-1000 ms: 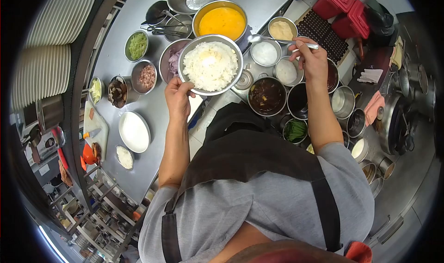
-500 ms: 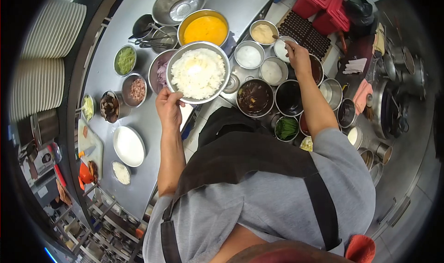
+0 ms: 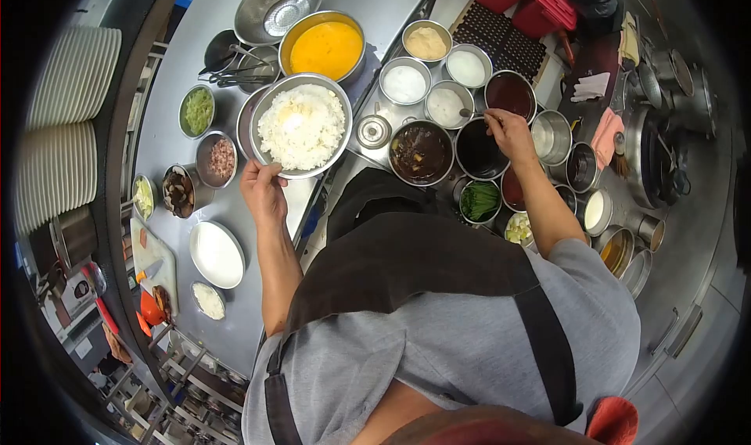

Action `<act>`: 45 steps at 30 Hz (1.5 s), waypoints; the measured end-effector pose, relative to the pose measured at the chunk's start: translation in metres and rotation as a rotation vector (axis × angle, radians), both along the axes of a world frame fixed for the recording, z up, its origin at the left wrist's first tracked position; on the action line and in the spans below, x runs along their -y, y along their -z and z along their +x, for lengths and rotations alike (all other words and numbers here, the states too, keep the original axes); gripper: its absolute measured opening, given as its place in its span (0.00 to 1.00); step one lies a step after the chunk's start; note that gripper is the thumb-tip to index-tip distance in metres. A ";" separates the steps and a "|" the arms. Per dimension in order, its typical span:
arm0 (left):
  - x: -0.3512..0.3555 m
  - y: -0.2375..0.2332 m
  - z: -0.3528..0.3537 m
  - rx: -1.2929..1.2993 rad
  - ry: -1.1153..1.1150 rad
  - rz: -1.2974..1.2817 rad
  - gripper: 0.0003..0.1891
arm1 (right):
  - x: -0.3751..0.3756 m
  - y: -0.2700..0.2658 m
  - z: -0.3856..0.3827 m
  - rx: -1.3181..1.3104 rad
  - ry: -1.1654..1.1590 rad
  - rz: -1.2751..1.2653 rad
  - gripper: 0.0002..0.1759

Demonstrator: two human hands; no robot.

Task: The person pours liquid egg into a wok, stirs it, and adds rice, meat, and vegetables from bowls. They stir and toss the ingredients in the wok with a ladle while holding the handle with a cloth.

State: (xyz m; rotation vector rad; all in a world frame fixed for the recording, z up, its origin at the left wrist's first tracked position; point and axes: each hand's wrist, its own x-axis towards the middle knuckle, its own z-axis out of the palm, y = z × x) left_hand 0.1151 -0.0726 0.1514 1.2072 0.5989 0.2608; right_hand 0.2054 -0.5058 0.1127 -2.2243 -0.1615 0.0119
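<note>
My left hand [image 3: 264, 194] grips the near rim of a metal bowl [image 3: 348, 124] of white rice [image 3: 301, 132], thumb over the edge. The bowl is held over the counter edge and partly hides a container behind it. In my right hand [image 3: 512, 136], closed in a pinch, is a small spoon [image 3: 466, 113]. Its dark head sits over the near right edge of a pot of white granules [image 3: 446, 107]. Below that hand stands a pot of dark liquid [image 3: 479, 151]. A pot of dark red sauce [image 3: 508, 94] and another white seasoning [image 3: 468, 67] are close behind.
Egg-yellow liquid [image 3: 325, 51] fills a bowl behind the rice. Left are chopped meat [image 3: 221, 159], shredded greens [image 3: 197, 112], a white oval dish [image 3: 217, 253] and a knife [image 3: 149, 271] on a cutting board. A brown sauce pot [image 3: 421, 154] and chopped green herbs [image 3: 479, 201] stand near my apron.
My right hand has moved nearer to me with the spoon, from the back white seasoning pot to the granules and dark liquid. The rice bowl has shifted slightly left in view.
</note>
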 end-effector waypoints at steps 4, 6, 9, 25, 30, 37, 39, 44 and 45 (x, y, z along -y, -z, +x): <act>-0.003 0.001 -0.006 0.021 -0.019 -0.004 0.08 | -0.048 -0.026 0.010 0.087 -0.034 0.133 0.09; -0.004 0.000 -0.011 0.024 -0.042 -0.005 0.08 | -0.063 -0.011 0.019 0.025 -0.046 0.164 0.10; -0.008 -0.001 -0.024 0.018 -0.088 0.001 0.08 | -0.070 0.012 0.038 -0.182 -0.086 -0.013 0.11; -0.028 0.032 -0.172 -0.042 -0.569 0.031 0.09 | -0.151 0.119 0.189 0.024 -0.447 -0.396 0.14; -0.037 0.073 -0.206 -0.050 -0.660 0.005 0.10 | -0.148 0.081 0.168 -0.002 -0.353 -0.212 0.19; -0.090 0.120 -0.202 -0.061 -0.568 -0.082 0.10 | -0.066 0.091 0.073 -0.089 0.028 0.006 0.18; -0.109 0.127 -0.197 -0.081 -0.515 -0.078 0.10 | -0.044 0.096 0.018 -0.048 0.115 -0.027 0.17; -0.146 0.132 -0.195 -0.139 -0.258 -0.071 0.05 | -0.042 0.082 -0.138 -0.035 0.365 -0.116 0.13; -0.153 0.130 -0.196 -0.159 -0.213 -0.084 0.05 | -0.037 0.093 -0.173 -0.015 0.392 -0.144 0.13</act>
